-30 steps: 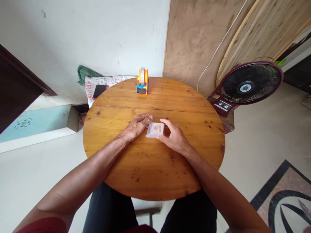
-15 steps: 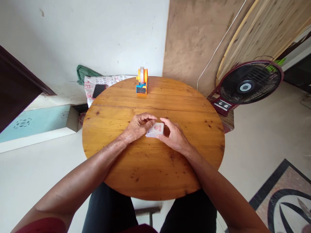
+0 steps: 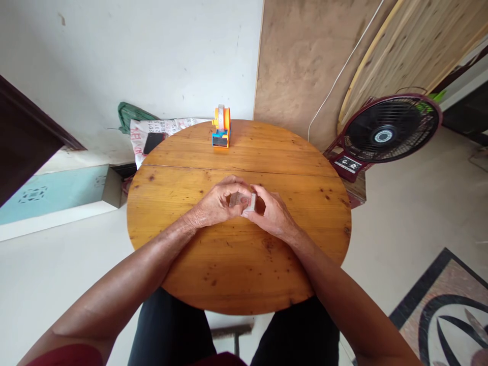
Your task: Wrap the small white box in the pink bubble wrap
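A small white pack with red print (image 3: pixel 244 200), which looks wrapped in clear plastic, is between my two hands over the middle of the round wooden table. My left hand (image 3: pixel 224 201) curls around its left part, fingers over the far edge and thumb on the near edge. At the other end, my right hand (image 3: pixel 272 208) grips the pack between thumb and fingertips. Fingers of both hands hide part of the pack, and what exactly it contains cannot be seen.
An orange and blue tape dispenser (image 3: pixel 221 127) stands near the far edge of the wooden table (image 3: pixel 236 269). Beyond the left edge lie a printed white sack (image 3: pixel 139 137) and a dark flat object (image 3: pixel 153 143). A fan (image 3: pixel 383 134) stands to the right.
My left hand has shifted right and closed around the pack, covering more of its printed face. The right hand keeps its grip on the right end.
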Demonstrator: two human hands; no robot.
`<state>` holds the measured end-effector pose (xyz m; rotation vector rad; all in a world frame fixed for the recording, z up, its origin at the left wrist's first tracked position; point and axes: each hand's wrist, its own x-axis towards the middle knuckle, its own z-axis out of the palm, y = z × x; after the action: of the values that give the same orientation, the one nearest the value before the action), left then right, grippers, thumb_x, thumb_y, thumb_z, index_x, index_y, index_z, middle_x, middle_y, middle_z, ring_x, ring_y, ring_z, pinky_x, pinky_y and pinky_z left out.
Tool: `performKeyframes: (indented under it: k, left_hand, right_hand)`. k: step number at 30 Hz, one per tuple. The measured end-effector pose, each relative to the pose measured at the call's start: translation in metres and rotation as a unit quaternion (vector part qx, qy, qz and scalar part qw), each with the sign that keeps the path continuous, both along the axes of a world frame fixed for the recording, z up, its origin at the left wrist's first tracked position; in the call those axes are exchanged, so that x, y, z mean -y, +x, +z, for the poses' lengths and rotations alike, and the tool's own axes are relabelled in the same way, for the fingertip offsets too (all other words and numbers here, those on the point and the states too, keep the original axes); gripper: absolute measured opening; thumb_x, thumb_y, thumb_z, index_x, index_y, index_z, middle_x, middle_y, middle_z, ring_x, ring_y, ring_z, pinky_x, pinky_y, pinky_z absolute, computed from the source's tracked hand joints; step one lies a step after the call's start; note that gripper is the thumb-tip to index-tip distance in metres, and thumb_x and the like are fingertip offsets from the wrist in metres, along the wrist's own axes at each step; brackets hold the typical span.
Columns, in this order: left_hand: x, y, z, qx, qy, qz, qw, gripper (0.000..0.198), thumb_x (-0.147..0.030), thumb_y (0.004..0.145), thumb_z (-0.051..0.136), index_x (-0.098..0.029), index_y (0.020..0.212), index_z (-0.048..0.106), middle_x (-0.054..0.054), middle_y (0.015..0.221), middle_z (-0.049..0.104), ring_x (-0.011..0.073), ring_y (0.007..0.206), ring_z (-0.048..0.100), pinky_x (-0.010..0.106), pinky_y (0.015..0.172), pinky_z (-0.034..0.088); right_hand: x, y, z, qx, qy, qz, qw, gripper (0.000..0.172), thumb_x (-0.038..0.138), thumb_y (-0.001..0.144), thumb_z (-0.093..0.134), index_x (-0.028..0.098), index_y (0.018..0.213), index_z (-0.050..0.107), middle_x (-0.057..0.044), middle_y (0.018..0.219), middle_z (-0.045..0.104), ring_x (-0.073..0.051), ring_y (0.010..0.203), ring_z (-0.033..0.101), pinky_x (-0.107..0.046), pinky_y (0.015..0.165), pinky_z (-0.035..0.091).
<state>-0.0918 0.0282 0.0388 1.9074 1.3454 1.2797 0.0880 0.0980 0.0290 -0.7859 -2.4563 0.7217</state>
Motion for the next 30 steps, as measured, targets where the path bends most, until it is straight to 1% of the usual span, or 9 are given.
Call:
performKeyframes:
  k: [4, 8, 14, 20, 22, 26, 28, 30]
  left_hand:
    - [0.0, -0.003, -0.005, -0.001, 0.009, 0.015, 1.0, 0.01, -0.027, 0.085, 0.064, -0.021, 0.086, 0.072, 0.008, 0.106, 0.064, 0.0195, 0.101, 0.061, 0.031, 0.092, 0.047]
    - [0.0, -0.004, -0.006, -0.002, -0.004, 0.033, 0.999, 0.012, -0.03, 0.084, 0.066, -0.022, 0.082, 0.075, 0.009, 0.107, 0.062, 0.0209, 0.1, 0.061, 0.032, 0.089, 0.048]
    - [-0.001, -0.005, -0.006, -0.016, 0.001, 0.033, 0.999, 0.012, -0.027, 0.082, 0.066, -0.023, 0.082, 0.077, 0.009, 0.107, 0.061, 0.0216, 0.101, 0.061, 0.032, 0.084, 0.049]
    - [0.0, -0.007, -0.006, -0.031, -0.004, 0.028, 0.999, 0.014, -0.025, 0.083, 0.064, -0.022, 0.085, 0.078, 0.01, 0.115, 0.059, 0.0217, 0.106, 0.06, 0.03, 0.08, 0.05]
    - [0.001, -0.008, -0.006, -0.05, -0.002, 0.026, 0.998, 0.014, -0.025, 0.083, 0.064, -0.023, 0.086, 0.077, 0.01, 0.117, 0.059, 0.0228, 0.109, 0.059, 0.032, 0.083, 0.05]
    - [0.002, -0.011, -0.004, -0.098, 0.014, 0.004, 0.995, 0.016, -0.021, 0.082, 0.063, -0.022, 0.09, 0.077, 0.011, 0.12, 0.059, 0.0272, 0.118, 0.054, 0.041, 0.097, 0.046]
    - [0.003, -0.011, -0.002, -0.098, 0.018, -0.005, 0.995, 0.018, -0.021, 0.081, 0.063, -0.021, 0.092, 0.077, 0.012, 0.122, 0.059, 0.0287, 0.12, 0.053, 0.044, 0.1, 0.044]
    - [0.004, -0.011, 0.001, -0.087, 0.014, -0.006, 0.996, 0.019, -0.022, 0.082, 0.062, -0.02, 0.093, 0.078, 0.013, 0.123, 0.059, 0.0291, 0.119, 0.054, 0.045, 0.1, 0.044]
  right_hand:
    - [-0.001, 0.001, -0.002, 0.012, 0.012, -0.005, 1.0, 0.06, 0.035, 0.077, 0.07, 0.02, 0.132, 0.049, -0.01, 0.117, 0.069, -0.025, 0.103, 0.066, -0.04, 0.09, 0.048]
    - [-0.001, 0.001, -0.003, 0.026, 0.014, -0.013, 0.999, 0.062, 0.035, 0.077, 0.071, 0.021, 0.133, 0.049, -0.011, 0.121, 0.068, -0.026, 0.107, 0.065, -0.042, 0.093, 0.047]
    - [-0.002, 0.001, -0.001, 0.023, 0.004, -0.004, 1.0, 0.062, 0.033, 0.076, 0.071, 0.022, 0.133, 0.049, -0.01, 0.119, 0.068, -0.026, 0.105, 0.065, -0.041, 0.092, 0.047]
    - [-0.003, 0.002, 0.0, 0.017, -0.009, 0.007, 1.0, 0.06, 0.032, 0.076, 0.07, 0.02, 0.132, 0.05, -0.01, 0.115, 0.069, -0.025, 0.103, 0.065, -0.04, 0.089, 0.048]
    - [-0.003, 0.002, -0.001, 0.018, -0.015, 0.004, 1.0, 0.059, 0.032, 0.076, 0.069, 0.02, 0.131, 0.05, -0.011, 0.116, 0.069, -0.025, 0.103, 0.065, -0.039, 0.089, 0.048]
    - [-0.004, 0.001, -0.002, 0.016, -0.033, -0.001, 0.999, 0.06, 0.031, 0.075, 0.07, 0.018, 0.131, 0.051, -0.012, 0.116, 0.069, -0.025, 0.104, 0.065, -0.039, 0.088, 0.049]
    - [-0.005, 0.0, -0.001, 0.013, -0.044, 0.002, 0.999, 0.06, 0.03, 0.075, 0.07, 0.018, 0.13, 0.051, -0.011, 0.115, 0.069, -0.025, 0.102, 0.065, -0.039, 0.088, 0.049]
    - [-0.005, 0.0, 0.0, 0.011, -0.048, 0.002, 0.999, 0.061, 0.029, 0.074, 0.07, 0.017, 0.13, 0.051, -0.011, 0.117, 0.068, -0.025, 0.103, 0.065, -0.039, 0.088, 0.049]
